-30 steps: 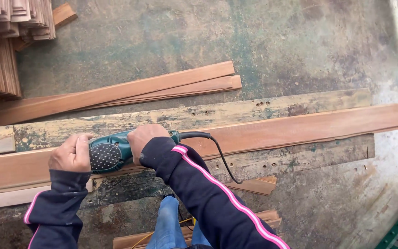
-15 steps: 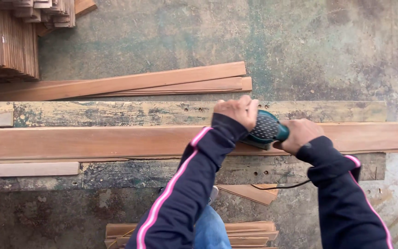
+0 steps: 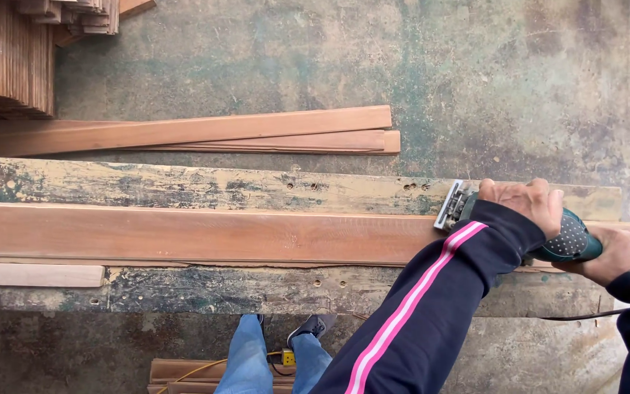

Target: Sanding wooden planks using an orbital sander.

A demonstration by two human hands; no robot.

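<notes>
Two hands, left grip (image 3: 525, 201) and right grip (image 3: 616, 252) clamped on green sander (image 3: 570, 241), atop long plank (image 3: 198, 235)

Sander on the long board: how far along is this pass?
Done: cannot be judged, since the long board looks equally smooth to the left of the tool. In hand: the green sander sits near the board's right end, left hand on top, right hand at the rear. Left: only the short stretch under and beyond the hands; the two boards on the floor lie untouched.
</notes>
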